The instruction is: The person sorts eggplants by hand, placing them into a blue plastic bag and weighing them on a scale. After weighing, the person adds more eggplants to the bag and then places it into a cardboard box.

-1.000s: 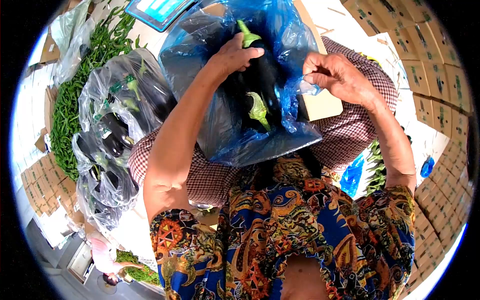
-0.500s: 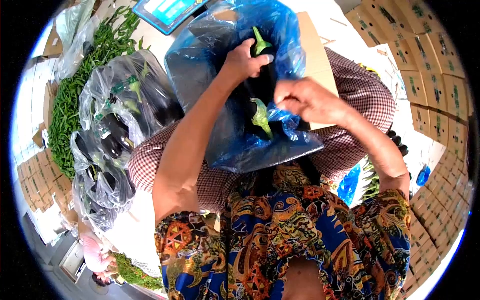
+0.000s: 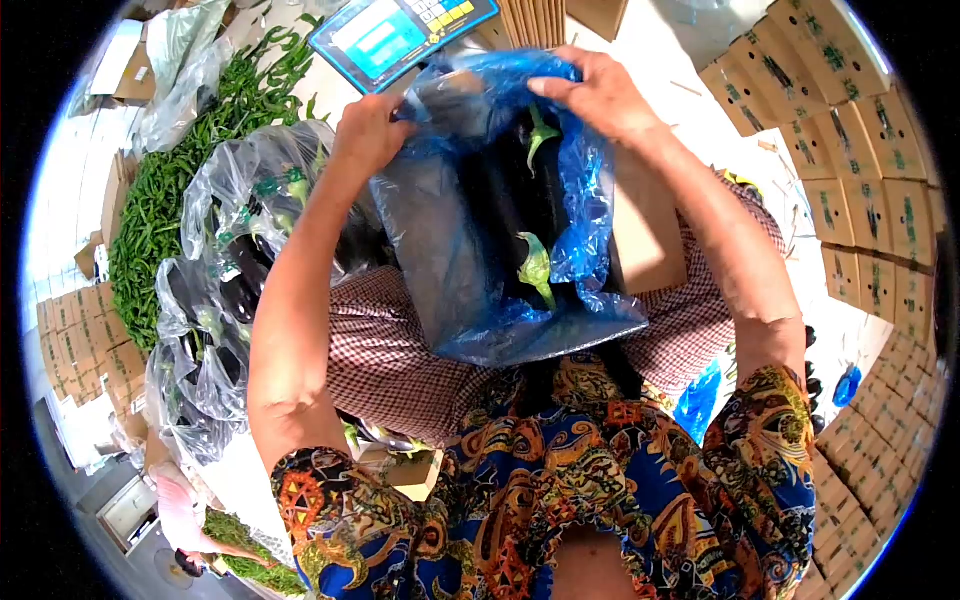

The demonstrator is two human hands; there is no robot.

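Observation:
A cardboard box (image 3: 648, 225) lined with a blue plastic bag (image 3: 430, 245) rests at my lap. Dark eggplants (image 3: 500, 205) with green stems lie inside the bag. My left hand (image 3: 368, 135) is closed on the bag's far left edge. At the far right edge, my right hand (image 3: 603, 92) grips the bag between thumb and fingers. Both hands are above the eggplants and touch none of them.
A scale (image 3: 385, 45) stands beyond the box. Left are clear bags of eggplants (image 3: 240, 270) and a heap of green peppers (image 3: 150, 230). Stacked cartons (image 3: 870, 210) line the right. Another person (image 3: 180, 515) is at the lower left.
My left hand has let go of the eggplant and moved left to the bag's edge. My right hand has moved up to the far edge. The bag's mouth is spread wider.

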